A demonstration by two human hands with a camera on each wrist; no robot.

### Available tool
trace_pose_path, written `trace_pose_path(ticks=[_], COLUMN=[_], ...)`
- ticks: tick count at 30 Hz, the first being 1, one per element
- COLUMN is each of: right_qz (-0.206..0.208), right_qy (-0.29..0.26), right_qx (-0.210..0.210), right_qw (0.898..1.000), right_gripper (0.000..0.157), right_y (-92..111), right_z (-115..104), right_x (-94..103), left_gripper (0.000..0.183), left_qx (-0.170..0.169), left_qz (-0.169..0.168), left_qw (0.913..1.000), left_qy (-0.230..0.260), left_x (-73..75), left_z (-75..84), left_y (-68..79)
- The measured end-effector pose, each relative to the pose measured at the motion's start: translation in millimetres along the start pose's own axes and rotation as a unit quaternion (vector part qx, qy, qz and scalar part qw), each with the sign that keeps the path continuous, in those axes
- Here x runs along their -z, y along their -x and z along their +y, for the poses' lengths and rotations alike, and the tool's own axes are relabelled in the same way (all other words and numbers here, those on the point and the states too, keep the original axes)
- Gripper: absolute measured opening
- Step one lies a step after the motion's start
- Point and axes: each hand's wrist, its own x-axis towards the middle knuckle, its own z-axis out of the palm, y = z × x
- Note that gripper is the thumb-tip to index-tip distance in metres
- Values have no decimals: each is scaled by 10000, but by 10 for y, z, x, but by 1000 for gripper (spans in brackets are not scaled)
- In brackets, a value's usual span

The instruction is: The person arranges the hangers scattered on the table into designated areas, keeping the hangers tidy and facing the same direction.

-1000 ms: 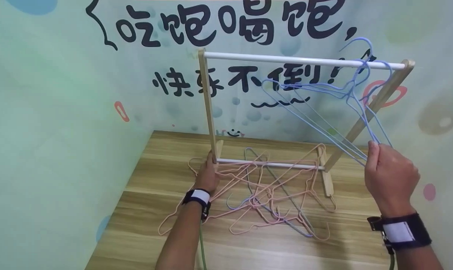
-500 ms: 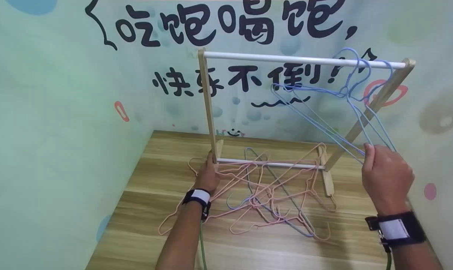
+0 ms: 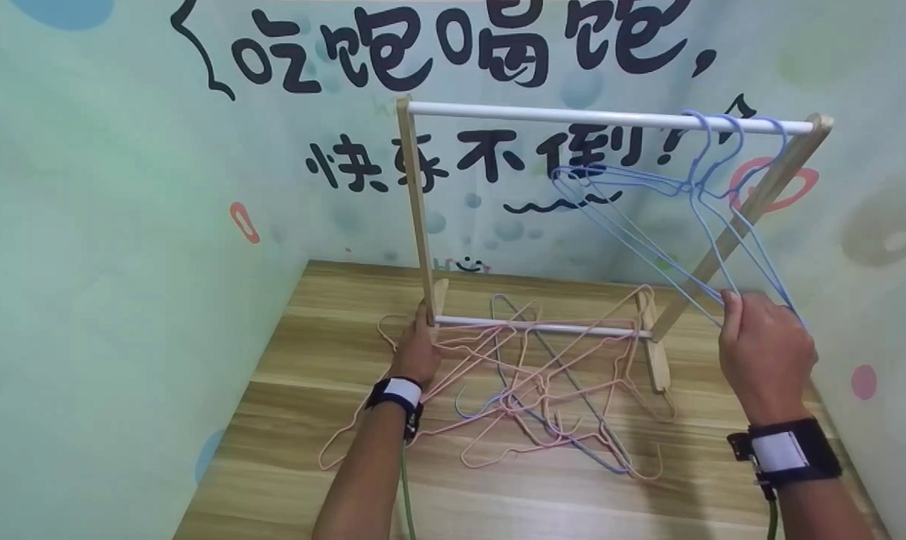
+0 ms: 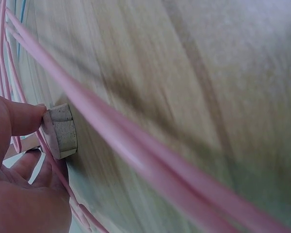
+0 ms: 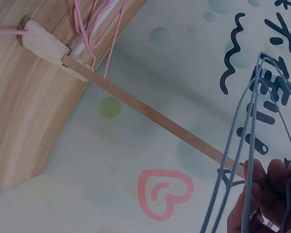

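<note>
My right hand (image 3: 769,356) grips the lower corner of a blue clothes hanger (image 3: 712,232), whose hook sits over the white top rail (image 3: 543,113) of a small rack. Two more blue hangers hang beside it, close to the right post (image 3: 753,210). Low at the left post (image 3: 415,210), my left hand (image 3: 417,352) holds the rack's wooden foot. In the left wrist view, thumb and fingers pinch that wooden foot (image 4: 63,133), with pink wire running across. The right wrist view shows fingers (image 5: 276,177) around blue wire.
Several pink hangers (image 3: 543,386) lie tangled on the wood-grain table (image 3: 273,450) in front of the rack, with a blue-grey hanger (image 3: 565,367) among them. The rack's right foot (image 3: 657,367) is near the pile. Printed wall sheets stand behind and at both sides.
The right hand has come left and slightly down; the blue hanger's hook has dropped from above the top rail onto it. The left hand has stayed at the rack's foot.
</note>
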Motion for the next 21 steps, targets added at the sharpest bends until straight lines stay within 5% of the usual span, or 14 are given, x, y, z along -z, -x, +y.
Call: trace_pose_path(ticks=[3,10,21], right_qz=[66,44,43], right_qy=[-16,6,172], right_qx=[26,-96,-393], right_qw=[10000,9999,9991], right_gripper=[48,50,55], right_y=[6,4,16], right_z=[27,69,180], right_x=[-25,-37,-28], left_gripper=[91,99,98], left_qx=[8,100,299], left_qz=[-50,-102,-187], left_qw=[10000,9999,9993], left_qy=[-7,-80,-161], left_x=[55,-77,-36], left_z=[83,-144,-118], left_y=[28,-40,-22])
